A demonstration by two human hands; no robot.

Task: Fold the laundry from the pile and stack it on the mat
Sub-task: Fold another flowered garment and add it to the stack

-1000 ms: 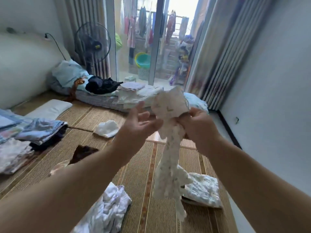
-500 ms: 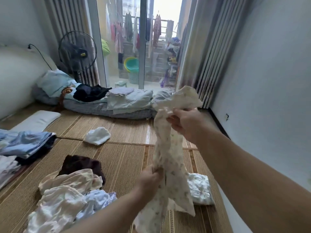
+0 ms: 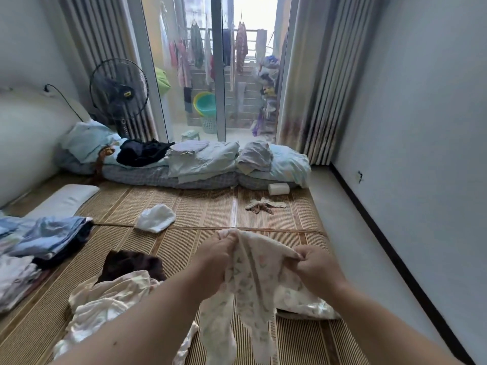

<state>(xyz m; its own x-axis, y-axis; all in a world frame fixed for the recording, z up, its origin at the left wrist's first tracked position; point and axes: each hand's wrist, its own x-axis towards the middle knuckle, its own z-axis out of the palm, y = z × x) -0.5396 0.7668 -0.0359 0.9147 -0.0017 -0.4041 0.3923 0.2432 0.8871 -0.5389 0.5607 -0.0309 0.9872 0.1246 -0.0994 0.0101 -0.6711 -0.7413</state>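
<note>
Both hands are up over the near-right part of the woven mat (image 3: 184,204) with a cream printed baby garment (image 3: 253,280) between them. The left hand (image 3: 213,262) has its fingers curled tight round a bunched bit of the top edge. The right hand (image 3: 316,272) is pinching the other side between thumb and fingertips. So the cloth is pulled a little taut between them, and two leg-looking ends dangle toward the mat's near edge; can't tell if they touch it. The unfolded pile (image 3: 110,299) of pale stuff sits by the near-left corner, with a dark brown piece (image 3: 131,264) on its far side. Folded blue and white clothes (image 3: 47,235) are stacked along the left edge. There's a small white folded piece (image 3: 155,221) around mid-mat, and a folded printed piece (image 3: 308,304) lies by the right edge, just below the right hand. A crumpled little garment (image 3: 263,205) sits toward the far-right corner, and rolled bedding (image 3: 205,164) runs along the far edge.
</note>
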